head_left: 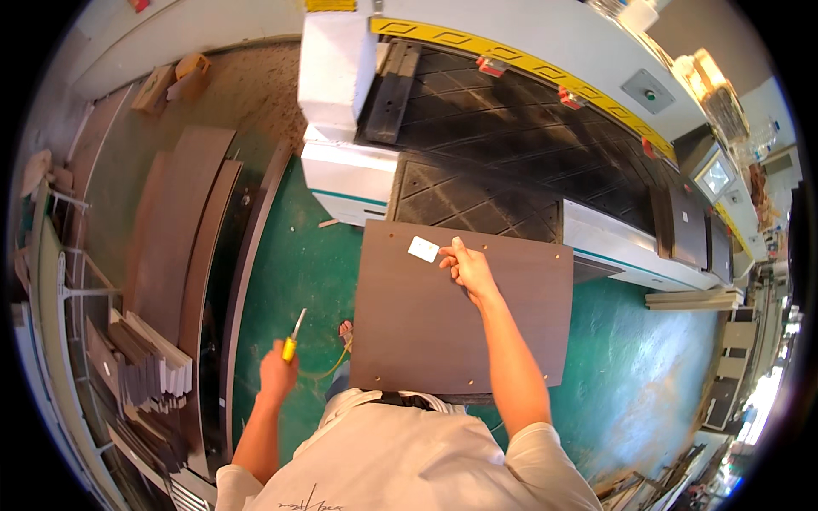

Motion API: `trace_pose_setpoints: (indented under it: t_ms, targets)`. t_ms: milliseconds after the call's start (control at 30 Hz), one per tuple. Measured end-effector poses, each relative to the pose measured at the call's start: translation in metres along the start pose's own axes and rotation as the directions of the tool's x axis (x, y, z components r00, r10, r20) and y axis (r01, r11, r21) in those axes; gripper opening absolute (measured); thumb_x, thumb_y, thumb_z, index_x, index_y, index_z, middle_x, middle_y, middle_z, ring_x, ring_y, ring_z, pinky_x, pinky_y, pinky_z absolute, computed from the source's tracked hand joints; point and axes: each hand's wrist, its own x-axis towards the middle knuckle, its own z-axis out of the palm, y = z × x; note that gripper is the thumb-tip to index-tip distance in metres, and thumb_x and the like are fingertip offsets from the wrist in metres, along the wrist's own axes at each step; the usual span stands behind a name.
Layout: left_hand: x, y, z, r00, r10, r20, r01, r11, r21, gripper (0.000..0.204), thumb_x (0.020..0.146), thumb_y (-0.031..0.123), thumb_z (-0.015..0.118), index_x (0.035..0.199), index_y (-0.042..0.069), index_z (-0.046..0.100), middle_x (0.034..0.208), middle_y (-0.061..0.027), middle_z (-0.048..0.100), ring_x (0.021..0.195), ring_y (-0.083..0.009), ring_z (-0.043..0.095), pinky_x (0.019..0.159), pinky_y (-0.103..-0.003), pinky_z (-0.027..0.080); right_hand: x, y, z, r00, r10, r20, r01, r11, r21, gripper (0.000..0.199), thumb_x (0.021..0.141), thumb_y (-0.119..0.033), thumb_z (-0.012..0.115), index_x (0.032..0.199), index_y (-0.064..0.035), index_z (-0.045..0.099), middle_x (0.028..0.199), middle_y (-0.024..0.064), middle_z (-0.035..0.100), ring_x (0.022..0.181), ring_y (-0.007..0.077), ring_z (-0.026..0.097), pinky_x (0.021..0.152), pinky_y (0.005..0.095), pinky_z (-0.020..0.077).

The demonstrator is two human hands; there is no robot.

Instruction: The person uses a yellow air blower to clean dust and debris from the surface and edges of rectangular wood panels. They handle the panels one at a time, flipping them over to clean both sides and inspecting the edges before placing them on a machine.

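Observation:
A dark brown wood panel (426, 324) lies flat in front of me, its near edge against my waist and its far edge at the machine. My right hand (464, 268) rests on the panel's far part, fingertips touching a small white label (423, 249) stuck there. My left hand (277, 370) is out to the left over the green floor, closed around a yellow-handled tool (294, 336) with a pale tip pointing up. A thin yellow hose (332, 368) trails from it.
A large white machine (349, 170) with a black rubber-matted bed (494, 128) and yellow edge strip stands ahead. Long brown boards (183, 247) lie on the floor at left, with stacked panels (145, 358) beside them. More boards (690, 298) sit at the right.

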Motion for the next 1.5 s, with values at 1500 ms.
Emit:
trace_pose_setpoints:
  t_ms: [1500]
  targets:
    - [-0.039, 0.047, 0.015, 0.829, -0.210, 0.518, 0.502, 0.689, -0.524, 0.030, 0.096, 0.027, 0.071, 0.101, -0.003, 0.073, 0.083, -0.0070, 0.071, 0.066, -0.0188, 0.066, 0.065, -0.031, 0.051, 0.025, 0.047, -0.186, 0.632, -0.773, -0.055, 0.511, 0.469, -0.720, 0.009, 0.091, -0.014, 0.073, 0.097, -0.0084, 0.077, 0.091, 0.0059, 0.065, 0.092, 0.0288, 0.062, 0.083, 0.0414, 0.0522]
